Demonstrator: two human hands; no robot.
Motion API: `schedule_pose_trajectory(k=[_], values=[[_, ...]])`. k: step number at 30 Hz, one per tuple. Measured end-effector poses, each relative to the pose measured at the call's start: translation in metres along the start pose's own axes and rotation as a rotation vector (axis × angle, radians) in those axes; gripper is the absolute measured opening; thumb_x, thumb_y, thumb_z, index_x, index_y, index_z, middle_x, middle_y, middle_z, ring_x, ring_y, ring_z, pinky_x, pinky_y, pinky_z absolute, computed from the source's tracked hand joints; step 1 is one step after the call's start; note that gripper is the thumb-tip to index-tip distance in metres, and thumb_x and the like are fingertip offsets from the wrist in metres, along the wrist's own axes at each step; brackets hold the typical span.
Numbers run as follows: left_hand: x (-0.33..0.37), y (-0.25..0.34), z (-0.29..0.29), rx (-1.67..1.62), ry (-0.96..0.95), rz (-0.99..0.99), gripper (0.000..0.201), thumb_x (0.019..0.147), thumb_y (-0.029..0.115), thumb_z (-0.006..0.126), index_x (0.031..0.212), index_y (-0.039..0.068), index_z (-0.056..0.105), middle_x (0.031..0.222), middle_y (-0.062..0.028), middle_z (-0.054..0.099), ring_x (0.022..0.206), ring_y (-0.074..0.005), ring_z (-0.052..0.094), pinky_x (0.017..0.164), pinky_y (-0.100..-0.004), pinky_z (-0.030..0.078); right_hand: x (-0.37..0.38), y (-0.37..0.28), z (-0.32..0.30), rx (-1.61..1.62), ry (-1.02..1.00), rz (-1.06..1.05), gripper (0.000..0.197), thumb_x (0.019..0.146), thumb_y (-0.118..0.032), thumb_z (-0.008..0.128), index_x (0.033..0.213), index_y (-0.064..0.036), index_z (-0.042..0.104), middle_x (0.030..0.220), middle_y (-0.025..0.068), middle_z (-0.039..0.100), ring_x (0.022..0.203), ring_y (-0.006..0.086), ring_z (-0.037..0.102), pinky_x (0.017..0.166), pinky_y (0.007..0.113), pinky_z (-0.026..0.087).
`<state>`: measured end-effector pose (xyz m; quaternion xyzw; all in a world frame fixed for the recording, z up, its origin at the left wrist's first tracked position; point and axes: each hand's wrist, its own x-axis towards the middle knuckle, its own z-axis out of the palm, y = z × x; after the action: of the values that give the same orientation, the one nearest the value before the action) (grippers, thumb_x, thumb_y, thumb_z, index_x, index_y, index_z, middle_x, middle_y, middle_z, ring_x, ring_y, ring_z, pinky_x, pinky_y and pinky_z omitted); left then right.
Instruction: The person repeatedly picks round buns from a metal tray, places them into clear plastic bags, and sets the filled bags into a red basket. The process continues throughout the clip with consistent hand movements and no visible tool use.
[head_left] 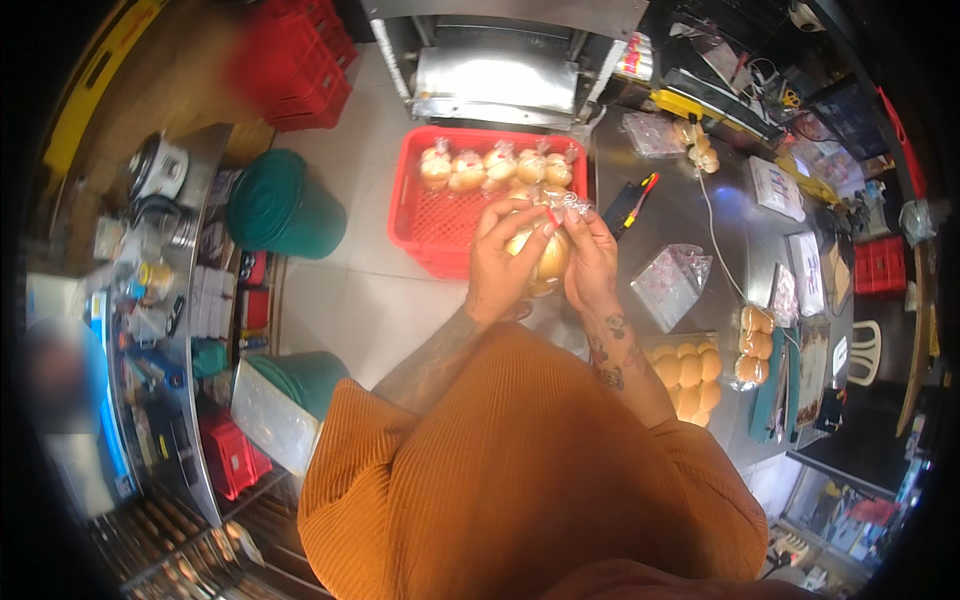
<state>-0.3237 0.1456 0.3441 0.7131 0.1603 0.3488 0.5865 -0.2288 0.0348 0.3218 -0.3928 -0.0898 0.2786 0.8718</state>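
Both hands are at a clear plastic bag of buns (545, 266), held up in front of my body near the front edge of a red plastic crate (402, 222). My left hand (503, 255) is closed at the bag's gathered neck, thumb and fingers pinched together. On the other side, my right hand (592, 258) pinches the twisted plastic of the neck. Something small and red, perhaps a tie, shows between the fingertips. Inside the crate, along its far side, sit several knotted bags of buns (467, 171). My fingers partly cover the held bag.
To the right, a metal table (640, 180) carries a tray of buns (688, 372), a bag of buns (755, 345) and plastic bags (672, 285). Green lidded bins (275, 205) stand at left beside a shelf. Stacked red crates (300, 70) and a metal rack (497, 85) are beyond.
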Motion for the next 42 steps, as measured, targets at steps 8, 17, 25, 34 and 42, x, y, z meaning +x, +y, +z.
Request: schedule_pose_trajectory(k=[8, 17, 25, 34, 42], values=[[-0.082, -0.018, -0.02, 0.098, 0.115, 0.084, 0.021, 0.097, 0.02, 0.082, 0.114, 0.007, 0.08, 0.118, -0.0101, 0.073, 0.122, -0.0269, 0.065, 0.111, -0.0419, 0.05, -0.072, 0.02, -0.005, -0.186, -0.122, 0.007, 0.029, 0.109, -0.016, 0.067, 0.132, 0.0005, 0.066, 0.127, 0.0099, 0.072, 0.119, 0.0193, 0.067, 0.11, 0.037, 0.051], [-0.108, -0.012, -0.034, -0.01, 0.106, 0.052, 0.026, 0.102, 0.026, 0.077, 0.114, 0.002, 0.078, 0.119, -0.0119, 0.067, 0.118, -0.0262, 0.065, 0.106, -0.0377, 0.051, -0.085, 0.027, -0.005, -0.213, -0.276, 0.015, 0.022, 0.112, -0.02, 0.063, 0.128, -0.0047, 0.064, 0.125, 0.0069, 0.071, 0.117, 0.0157, 0.066, 0.103, 0.035, 0.053], [-0.101, -0.036, -0.051, -0.073, 0.012, 0.084, 0.026, 0.106, 0.024, 0.072, 0.119, 0.001, 0.073, 0.118, -0.0125, 0.064, 0.117, -0.0265, 0.063, 0.104, -0.0381, 0.05, -0.081, 0.037, 0.011, -0.326, -0.311, 0.021, 0.024, 0.113, -0.019, 0.062, 0.13, -0.0028, 0.063, 0.126, 0.0092, 0.07, 0.116, 0.0174, 0.067, 0.104, 0.035, 0.052], [-0.1, -0.028, -0.115, 0.238, -0.465, 0.189, 0.091, 0.075, 0.033, 0.099, 0.147, 0.0, 0.056, 0.153, -0.0235, 0.051, 0.145, -0.0371, 0.049, 0.121, -0.0486, 0.042, -0.077, 0.061, 0.029, -0.529, -0.321, 0.045, 0.026, 0.099, -0.01, 0.074, 0.122, 0.0019, 0.074, 0.131, 0.0098, 0.07, 0.126, 0.0226, 0.065, 0.107, 0.038, 0.054], [-0.063, -0.104, -0.1, 0.025, -0.085, -0.573, 0.076, 0.075, 0.014, 0.094, 0.139, -0.001, 0.055, 0.131, -0.0193, 0.065, 0.118, -0.0324, 0.067, 0.1, -0.0437, 0.056, -0.066, 0.08, -0.012, -0.901, -0.344, -0.075, 0.028, 0.102, -0.021, 0.077, 0.12, -0.0002, 0.074, 0.123, 0.0126, 0.071, 0.117, 0.0239, 0.068, 0.104, 0.04, 0.055]])
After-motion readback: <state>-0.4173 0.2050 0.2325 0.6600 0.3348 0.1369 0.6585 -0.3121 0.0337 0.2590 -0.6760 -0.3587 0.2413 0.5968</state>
